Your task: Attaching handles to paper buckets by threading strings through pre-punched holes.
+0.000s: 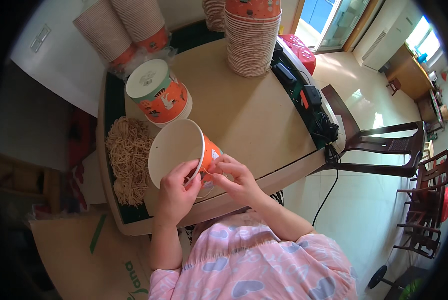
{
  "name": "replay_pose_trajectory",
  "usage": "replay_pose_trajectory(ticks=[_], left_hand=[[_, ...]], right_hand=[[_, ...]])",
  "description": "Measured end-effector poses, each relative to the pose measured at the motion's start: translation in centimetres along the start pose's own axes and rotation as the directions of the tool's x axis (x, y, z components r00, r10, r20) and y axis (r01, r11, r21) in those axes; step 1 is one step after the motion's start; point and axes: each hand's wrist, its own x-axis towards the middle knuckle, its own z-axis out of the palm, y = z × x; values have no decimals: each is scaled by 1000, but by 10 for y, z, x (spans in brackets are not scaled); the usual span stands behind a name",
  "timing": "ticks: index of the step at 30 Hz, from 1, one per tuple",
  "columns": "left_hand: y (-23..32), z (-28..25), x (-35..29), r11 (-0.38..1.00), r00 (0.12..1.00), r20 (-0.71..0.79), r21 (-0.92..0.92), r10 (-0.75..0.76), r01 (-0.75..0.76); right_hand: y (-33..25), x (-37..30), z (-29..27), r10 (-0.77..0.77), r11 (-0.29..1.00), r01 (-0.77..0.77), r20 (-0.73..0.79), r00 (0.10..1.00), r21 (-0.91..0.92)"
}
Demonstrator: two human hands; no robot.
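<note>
Handling of a paper bucket at a table, seen from above. The paper bucket (173, 150) is held tilted over the near left part of the surface (264, 117), with its open mouth turned toward the left. Its rim is grasped by the left grip (178, 187). A thin cord (204, 195) is pinched in the right grip (236, 179) against the orange printed wall; the exact contact is partly hidden by the fingers. A heap of pale cords (128, 157) is placed beside the bucket, along the left edge. Just behind the bucket, an inverted bucket (164, 100) is seen with its pale base uppermost. Farther back, a tall nested stack (252, 45) is set upright, and two leaning stacks (124, 30) are partly surrounded by clear plastic film (151, 60). Along the right edge, a black adapter (312, 94) and bundled black cables (326, 131) are located. A dark wooden chair (390, 145) is positioned beyond that edge; a cardboard sheet (69, 240) is visible at lower left.
</note>
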Motion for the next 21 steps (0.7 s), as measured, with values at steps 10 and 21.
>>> replay_pose_trajectory(ticks=[10,21], left_hand=[[3,1,-2,999,1000,4,43,23,-23],[3,15,4,995,994,52,-29,96,-95]], right_hand=[[-1,3,-3,144,982,-148,45,989,115],[3,7,-20,116,990,-107,100,988,-88]])
